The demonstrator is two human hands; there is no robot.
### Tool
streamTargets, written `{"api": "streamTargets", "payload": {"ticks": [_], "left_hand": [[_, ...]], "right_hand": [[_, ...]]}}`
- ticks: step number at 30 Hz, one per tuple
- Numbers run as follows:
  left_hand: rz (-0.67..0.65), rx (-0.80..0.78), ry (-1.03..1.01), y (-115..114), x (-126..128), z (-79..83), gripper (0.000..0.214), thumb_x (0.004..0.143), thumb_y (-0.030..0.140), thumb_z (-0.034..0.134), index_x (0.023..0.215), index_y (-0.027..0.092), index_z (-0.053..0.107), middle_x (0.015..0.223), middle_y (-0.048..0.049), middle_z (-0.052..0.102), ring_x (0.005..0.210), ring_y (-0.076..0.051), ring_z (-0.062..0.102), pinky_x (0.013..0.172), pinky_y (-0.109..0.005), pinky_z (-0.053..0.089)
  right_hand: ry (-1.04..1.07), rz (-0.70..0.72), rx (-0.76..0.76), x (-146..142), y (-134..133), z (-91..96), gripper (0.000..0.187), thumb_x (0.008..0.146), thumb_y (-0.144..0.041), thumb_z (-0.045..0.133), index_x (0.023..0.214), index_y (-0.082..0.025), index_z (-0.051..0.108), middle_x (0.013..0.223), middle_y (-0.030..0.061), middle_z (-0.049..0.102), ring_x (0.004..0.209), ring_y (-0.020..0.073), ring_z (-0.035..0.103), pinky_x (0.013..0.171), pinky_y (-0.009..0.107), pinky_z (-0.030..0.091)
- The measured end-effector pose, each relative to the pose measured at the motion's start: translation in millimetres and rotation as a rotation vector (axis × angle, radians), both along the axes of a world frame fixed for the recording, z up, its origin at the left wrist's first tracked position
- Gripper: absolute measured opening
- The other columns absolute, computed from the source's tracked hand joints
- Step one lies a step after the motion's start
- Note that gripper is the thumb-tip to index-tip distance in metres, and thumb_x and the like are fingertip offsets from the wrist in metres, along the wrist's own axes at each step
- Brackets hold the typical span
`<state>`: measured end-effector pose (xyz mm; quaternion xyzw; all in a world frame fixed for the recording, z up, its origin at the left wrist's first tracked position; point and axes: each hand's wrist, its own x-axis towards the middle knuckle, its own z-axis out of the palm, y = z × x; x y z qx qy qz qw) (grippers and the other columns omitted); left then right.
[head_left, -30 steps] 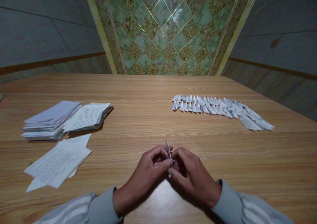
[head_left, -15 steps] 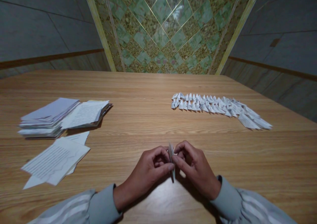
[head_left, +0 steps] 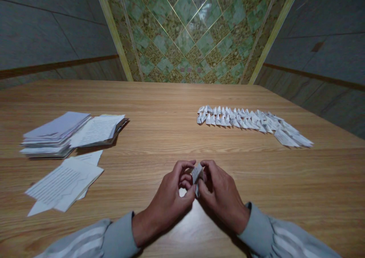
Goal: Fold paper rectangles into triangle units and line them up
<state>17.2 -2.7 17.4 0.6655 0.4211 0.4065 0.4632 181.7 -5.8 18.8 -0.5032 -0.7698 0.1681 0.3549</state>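
Observation:
Between my hands, above the near middle of the table, is a small folded piece of paper (head_left: 196, 172) with printing on it. My left hand (head_left: 175, 187) pinches it from the left, thumb low and index finger high. From the right, my right hand (head_left: 219, 189) grips the same paper, its thumb pressed against the lower part. My fingers cover some of the paper, so its full shape is hidden.
Rows of small folded paper pieces (head_left: 235, 120) lie at the back right of the wooden table (head_left: 154, 117). To the left stand stacks of paper (head_left: 57, 126) and printed sheets (head_left: 97, 130). Loose sheets (head_left: 64, 182) overlap nearer me.
The paper has turned from an upright, edge-on strip to a shorter folded shape with a printed face showing. Both hands have shifted their fingers on it.

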Motion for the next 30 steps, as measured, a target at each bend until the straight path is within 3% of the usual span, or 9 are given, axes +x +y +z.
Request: {"api": "streamTargets", "payload": {"ticks": [5,12,19,25,30], "left_hand": [[0.028,0.103,0.123,-3,1,-2.4,0.049,0.081,0.008,0.052,0.128,0.020,0.046,0.098,-0.0051,0.065,0.085,-0.018,0.063,0.078,-0.031,0.049],[0.075,-0.009,0.050,-2,2,-3.0,0.040,0.089,0.019,0.054,0.128,0.022,0.048,0.099,-0.0051,0.067,0.094,-0.021,0.064,0.085,-0.033,0.049],[0.133,-0.041,-0.066,-2,2,-9.8,0.042,0.086,0.015,0.055,0.127,0.023,0.052,0.128,-0.0089,0.063,0.116,-0.023,0.060,0.099,-0.036,0.045],[0.132,0.009,-0.030,-2,1,-4.6,0.029,0.084,0.011,0.052,0.109,0.021,0.061,0.107,-0.0052,0.071,0.097,-0.021,0.065,0.089,-0.033,0.048],[0.083,-0.024,-0.113,-3,3,-5.4,0.027,0.081,0.009,0.054,0.105,0.021,0.057,0.103,-0.0044,0.070,0.091,-0.019,0.065,0.081,-0.030,0.050]], "right_hand": [[0.026,0.022,-0.061,-4,1,-4.8,0.018,0.087,-0.012,0.052,0.103,-0.021,0.054,0.076,-0.0011,0.063,0.067,0.0167,0.060,0.061,0.027,0.040],[0.027,0.092,0.016,-11,-4,-5.4,0.028,0.090,-0.009,0.047,0.116,-0.019,0.050,0.097,0.0079,0.069,0.085,0.0213,0.065,0.073,0.032,0.050],[-0.080,0.114,0.146,-15,-9,-9.0,0.037,0.090,-0.009,0.045,0.127,-0.015,0.047,0.103,0.0121,0.068,0.088,0.0241,0.064,0.079,0.039,0.052],[-0.063,0.066,0.126,-15,-8,-3.5,0.041,0.085,-0.006,0.047,0.123,-0.019,0.049,0.097,0.0077,0.068,0.084,0.0234,0.063,0.074,0.037,0.050],[-0.020,0.105,0.123,-14,-8,-1.6,0.048,0.081,-0.003,0.047,0.126,-0.020,0.049,0.109,0.0084,0.068,0.094,0.0236,0.062,0.081,0.037,0.048]]}}
